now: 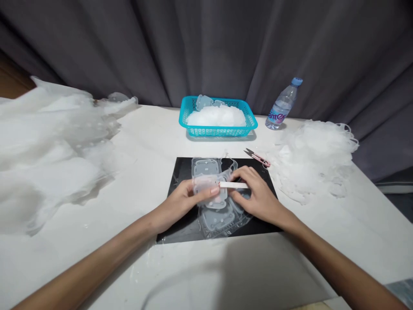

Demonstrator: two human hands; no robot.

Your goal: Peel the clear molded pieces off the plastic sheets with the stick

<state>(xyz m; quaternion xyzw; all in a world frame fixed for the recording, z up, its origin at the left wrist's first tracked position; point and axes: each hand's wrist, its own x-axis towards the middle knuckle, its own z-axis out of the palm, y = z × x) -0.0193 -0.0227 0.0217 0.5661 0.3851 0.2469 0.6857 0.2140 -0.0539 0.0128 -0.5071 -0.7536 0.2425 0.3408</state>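
Note:
My left hand [187, 194] is closed on a translucent plastic piece [208, 183] with a rounded raised outline, thumb on top. In my right hand [253, 191] is a slim white stick [234, 185], its small reddish end pointing left against the plastic. The fingers of that hand are also close to a thin clear strip at the piece's edge; whether they pinch it I cannot tell. Beneath both hands, more clear moulded pieces [217, 218] lie overlapping on a black mat [183, 230].
Behind the mat stands a turquoise basket [219, 131] of translucent pieces. Pink-handled thread snips [257, 157] lie right of it, near a water bottle [282, 107]. A heap of clear sheets [54, 146] covers the table's left; thin offcut strips [314, 157] pile at right.

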